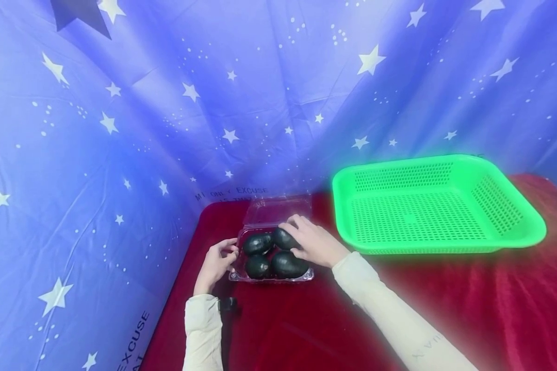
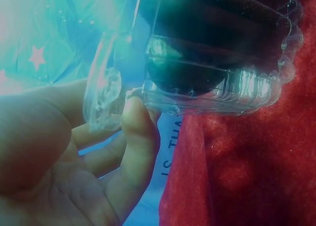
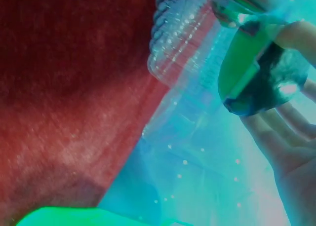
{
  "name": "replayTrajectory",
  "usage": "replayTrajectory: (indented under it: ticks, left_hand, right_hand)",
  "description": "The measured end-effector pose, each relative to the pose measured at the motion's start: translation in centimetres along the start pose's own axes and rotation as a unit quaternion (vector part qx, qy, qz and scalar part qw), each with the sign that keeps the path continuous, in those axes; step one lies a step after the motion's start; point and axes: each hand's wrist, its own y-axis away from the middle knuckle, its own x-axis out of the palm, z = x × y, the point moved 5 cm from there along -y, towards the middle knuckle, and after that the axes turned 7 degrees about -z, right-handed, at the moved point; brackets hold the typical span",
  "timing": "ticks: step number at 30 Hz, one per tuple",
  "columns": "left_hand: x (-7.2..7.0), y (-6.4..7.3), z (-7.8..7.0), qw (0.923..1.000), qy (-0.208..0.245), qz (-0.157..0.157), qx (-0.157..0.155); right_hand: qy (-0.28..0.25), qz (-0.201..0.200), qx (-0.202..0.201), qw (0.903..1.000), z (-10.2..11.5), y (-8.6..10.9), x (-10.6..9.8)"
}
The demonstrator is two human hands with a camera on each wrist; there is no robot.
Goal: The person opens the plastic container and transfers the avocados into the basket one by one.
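Note:
A clear plastic clamshell box lies on the red cloth with its lid folded back. Several glossy, dark green oval fruits that look like avocados sit in it. At the box's left side, my left hand pinches the plastic rim between thumb and fingers. My right hand reaches over the right side and grips the far right avocado, thumb on one side and fingers on the other. Its fingers partly hide that fruit in the head view.
A bright green perforated plastic basket stands to the right, behind my right forearm. Red cloth covers the table. A blue star-print curtain hangs close behind and along the left. A small black object is beside my left wrist.

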Motion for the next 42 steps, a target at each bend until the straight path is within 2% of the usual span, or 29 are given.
replayTrajectory:
  ticks: [11, 27, 35, 42]
  left_hand:
    - [0.1, 0.0, -0.2, 1.0, 0.001, 0.001, -0.004]
    - [0.2, -0.3, 0.2, 1.0, -0.001, 0.006, 0.003]
    - [-0.2, 0.0, 0.1, 1.0, 0.001, -0.002, -0.005]
    - [-0.1, 0.1, 0.0, 1.0, -0.004, 0.0, 0.001]
  right_hand:
    - [-0.016, -0.018, 0.021, 0.9995, -0.5, 0.3, -1.8]
    - [-0.003, -0.068, 0.017, 0.9975, -1.8, 0.9, -5.0]
    - [-0.008, -0.052, 0.035, 0.998, -2.6, 1.4, -6.1]
    - [-0.01, -0.06, 0.048, 0.997, -3.8, 2.2, -7.6]
